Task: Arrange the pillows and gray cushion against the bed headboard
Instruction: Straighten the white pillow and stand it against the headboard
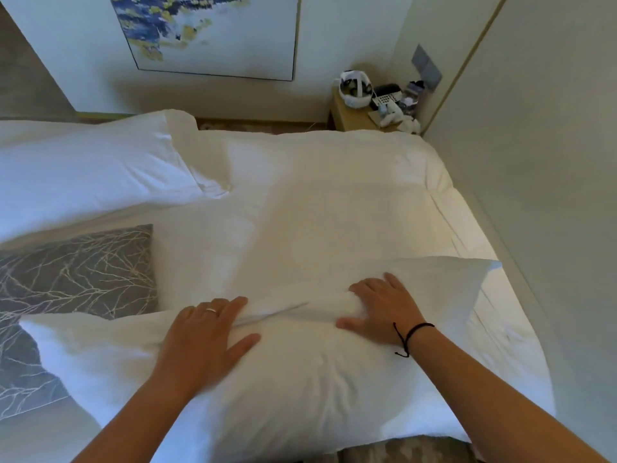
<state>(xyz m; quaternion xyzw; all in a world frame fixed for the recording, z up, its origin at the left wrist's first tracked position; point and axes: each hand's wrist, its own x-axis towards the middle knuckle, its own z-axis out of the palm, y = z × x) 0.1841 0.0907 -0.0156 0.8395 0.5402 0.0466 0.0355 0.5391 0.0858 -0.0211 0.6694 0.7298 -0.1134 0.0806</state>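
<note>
A white pillow (293, 372) lies across the near edge of the bed. My left hand (203, 335) rests on its top edge with fingers curled over the fabric. My right hand (384, 312) grips the same edge further right, bunching the cover. A gray cushion (73, 282) with a pale branch pattern lies to the left, partly under the pillow's left corner. A second white pillow (100, 168) lies at the far left of the bed.
The white duvet (317, 202) covers the bed. A wall (551, 162) runs close along the bed's right side. A bedside table (354, 115) with a basket and small items stands at the far right corner. A framed painting (213, 31) hangs beyond.
</note>
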